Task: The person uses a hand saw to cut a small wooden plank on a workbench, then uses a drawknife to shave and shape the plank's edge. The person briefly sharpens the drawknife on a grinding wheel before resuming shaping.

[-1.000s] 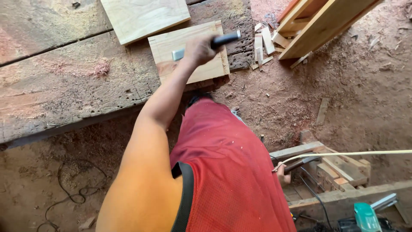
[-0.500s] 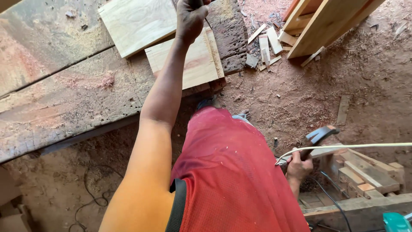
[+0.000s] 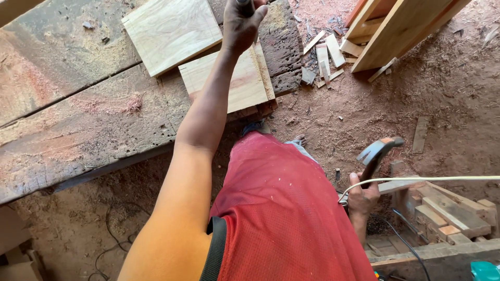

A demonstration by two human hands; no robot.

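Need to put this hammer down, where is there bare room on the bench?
Free: the sawdusty bench left of the two boards. Crowded: the scrap pile on the floor and the offcuts near the right hand.

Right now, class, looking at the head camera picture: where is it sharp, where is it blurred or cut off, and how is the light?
Head view: soft, even daylight with no glare or hard shadows; the boards and bench are sharp; the near arm is slightly soft; the left hand holds a dark tool cropped by the top edge; the hammer in the right hand is slightly blurred; wide-angle stretching shows at the edges.
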